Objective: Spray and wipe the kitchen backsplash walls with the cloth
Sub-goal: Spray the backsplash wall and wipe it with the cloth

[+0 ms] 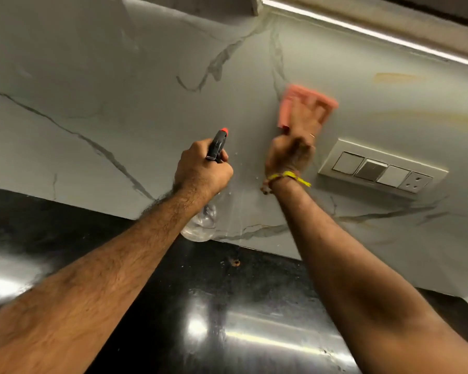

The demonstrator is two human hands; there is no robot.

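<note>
My left hand (pixel 200 168) grips a clear spray bottle (pixel 200 222) by its black trigger head with a red nozzle, pointed at the marble backsplash wall (pixel 119 90). My right hand (pixel 295 147) presses a pink cloth (pixel 300 101) flat against the wall, just left of and above the switch plate; the hand and cloth are blurred with motion. A few water drops sit on the wall between my hands. A yellow band circles my right wrist.
A white switch plate (pixel 381 168) with switches and a socket is mounted on the wall right of my right hand. A glossy black countertop (pixel 214 306) runs below. An LED strip (pixel 362 31) glows under the upper cabinet. Yellowish stains mark the wall at right.
</note>
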